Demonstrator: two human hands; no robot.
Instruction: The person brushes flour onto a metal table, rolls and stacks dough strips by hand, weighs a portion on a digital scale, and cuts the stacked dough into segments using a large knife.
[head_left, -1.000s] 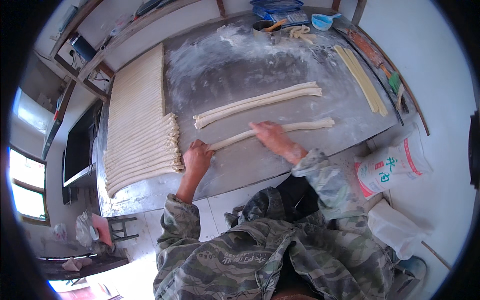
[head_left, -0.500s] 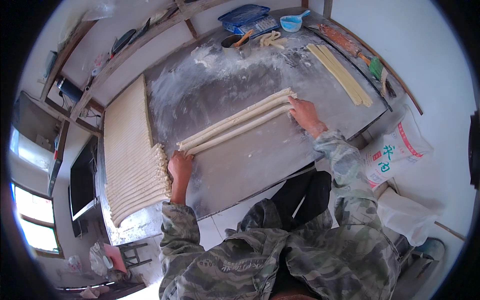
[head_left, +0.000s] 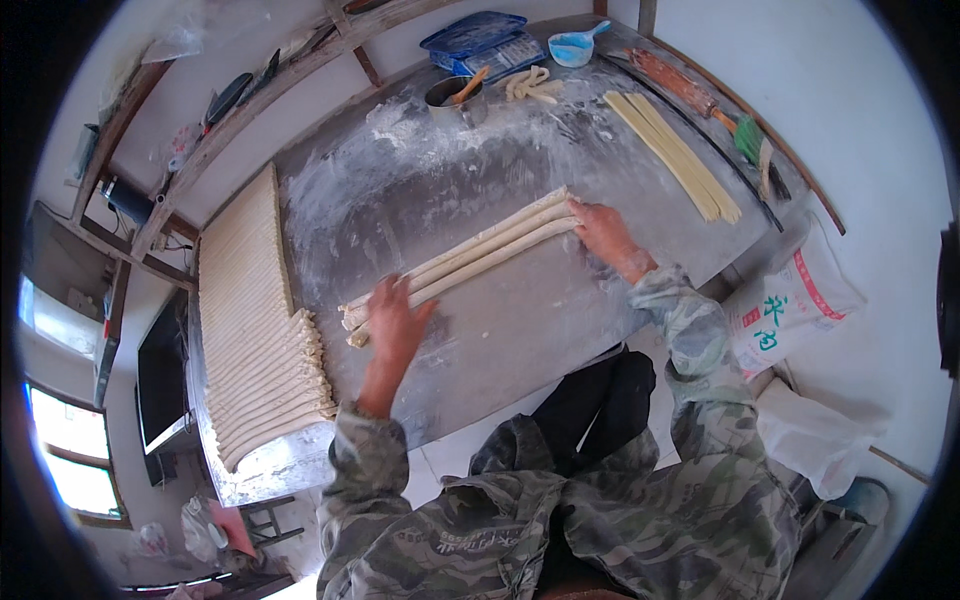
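three dough strips [head_left: 490, 246], on bench [head_left: 470, 370] | left hand [head_left: 395, 318] loosely spread over left ends; right hand [head_left: 606, 238] curled at right ends, grip unclear | likely soft, stretchy — support both ends

Beyond & a bit R of your L fingers [head_left: 391, 290], a metal pot [head_left: 461, 116] w/ a wooden handle [head_left: 474, 82] poking out stands nr a blue scale [head_left: 500, 56]. Straight beyond your R fingers [head_left: 587, 213] sits a lt-blue dipper [head_left: 571, 50]; farther R, a reddish-brown rolling pin [head_left: 673, 78]. Nearer you, R of those same fingers, a red-&-white sack [head_left: 788, 300] stands nr a white bag [head_left: 812, 438]. Well L of your L fingers: a dark screen [head_left: 165, 385], a bright window [head_left: 72, 430].
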